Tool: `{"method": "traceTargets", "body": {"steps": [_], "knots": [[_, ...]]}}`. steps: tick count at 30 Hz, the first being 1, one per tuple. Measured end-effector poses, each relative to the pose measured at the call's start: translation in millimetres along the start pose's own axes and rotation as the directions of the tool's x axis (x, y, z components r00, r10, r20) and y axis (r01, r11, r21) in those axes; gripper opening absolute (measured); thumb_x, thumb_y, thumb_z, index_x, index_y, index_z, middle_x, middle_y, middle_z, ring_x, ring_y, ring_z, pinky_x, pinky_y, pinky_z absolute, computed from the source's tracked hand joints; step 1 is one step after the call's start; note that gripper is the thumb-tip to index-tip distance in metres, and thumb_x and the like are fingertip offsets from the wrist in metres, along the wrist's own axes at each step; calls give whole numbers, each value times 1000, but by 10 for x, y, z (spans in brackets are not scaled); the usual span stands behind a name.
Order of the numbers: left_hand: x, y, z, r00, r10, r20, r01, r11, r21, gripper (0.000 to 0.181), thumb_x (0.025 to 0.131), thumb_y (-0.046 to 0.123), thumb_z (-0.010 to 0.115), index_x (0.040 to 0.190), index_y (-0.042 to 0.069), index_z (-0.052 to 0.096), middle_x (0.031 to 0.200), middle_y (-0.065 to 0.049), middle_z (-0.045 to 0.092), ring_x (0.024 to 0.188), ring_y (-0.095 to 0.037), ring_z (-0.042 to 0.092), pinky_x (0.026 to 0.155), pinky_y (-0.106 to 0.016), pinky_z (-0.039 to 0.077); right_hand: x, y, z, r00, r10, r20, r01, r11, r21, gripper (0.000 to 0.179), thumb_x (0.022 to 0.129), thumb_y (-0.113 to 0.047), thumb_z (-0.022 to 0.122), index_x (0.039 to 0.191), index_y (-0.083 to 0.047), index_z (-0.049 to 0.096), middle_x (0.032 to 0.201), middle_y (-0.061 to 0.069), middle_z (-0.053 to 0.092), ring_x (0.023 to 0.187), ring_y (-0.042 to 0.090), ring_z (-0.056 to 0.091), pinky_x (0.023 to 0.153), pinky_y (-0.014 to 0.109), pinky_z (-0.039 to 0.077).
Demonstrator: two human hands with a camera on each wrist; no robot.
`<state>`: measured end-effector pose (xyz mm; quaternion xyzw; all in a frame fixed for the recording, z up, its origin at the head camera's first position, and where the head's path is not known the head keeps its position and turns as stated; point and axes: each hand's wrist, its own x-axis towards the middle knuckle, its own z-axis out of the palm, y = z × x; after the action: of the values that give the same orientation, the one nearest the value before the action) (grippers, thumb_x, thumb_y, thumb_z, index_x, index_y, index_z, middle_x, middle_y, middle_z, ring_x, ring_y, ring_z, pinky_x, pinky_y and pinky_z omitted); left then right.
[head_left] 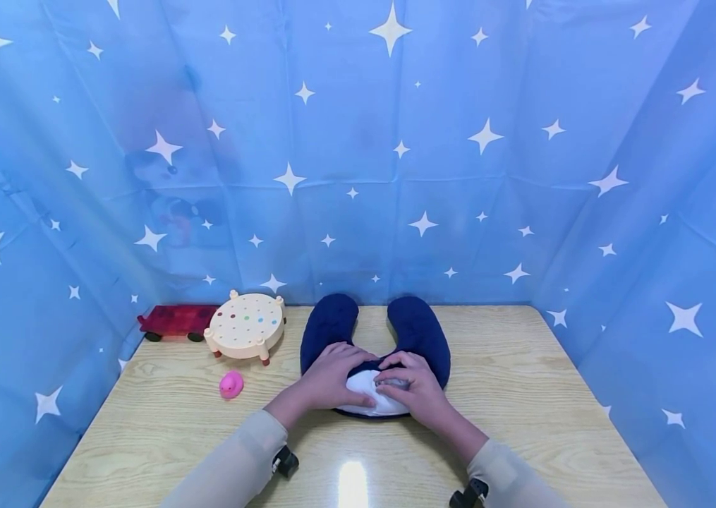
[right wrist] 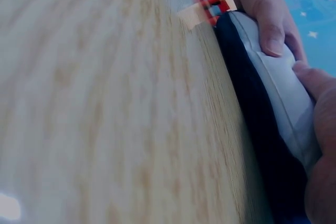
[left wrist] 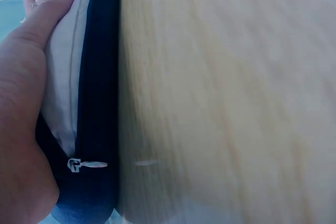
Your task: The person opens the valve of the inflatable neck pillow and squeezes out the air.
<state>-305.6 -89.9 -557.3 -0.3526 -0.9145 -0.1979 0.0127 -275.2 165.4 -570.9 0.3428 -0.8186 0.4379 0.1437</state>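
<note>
From here I see the navy neck pillow (head_left: 417,324) mid-table, its tips near the back edge by the curtain (head_left: 358,233). Rightward, the table (head_left: 535,409) runs wide; leftward, a toy stool (head_left: 246,324) and pink toy (head_left: 231,384) narrow my room. The left hand (head_left: 334,377) grips the pillow, thumb on its white inner (head_left: 362,384); the right hand (head_left: 420,389) pinches that inner, some fingers hidden in the right wrist view. The stool partly covers a red cart (head_left: 176,321).
</note>
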Motion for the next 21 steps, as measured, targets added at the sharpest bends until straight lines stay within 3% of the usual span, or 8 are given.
{"method": "traceTargets", "body": {"steps": [21], "knots": [[2, -13, 26, 1000, -1, -6, 1, 1000, 5, 85, 85, 77, 81, 154, 31, 63, 149, 9, 66, 141, -16, 53, 130, -48, 27, -14, 4, 8, 1000, 1, -1, -1, 1000, -10, 18, 94, -12, 89, 107, -24, 89, 122, 0, 74, 126, 29, 60, 113, 44, 36]]}}
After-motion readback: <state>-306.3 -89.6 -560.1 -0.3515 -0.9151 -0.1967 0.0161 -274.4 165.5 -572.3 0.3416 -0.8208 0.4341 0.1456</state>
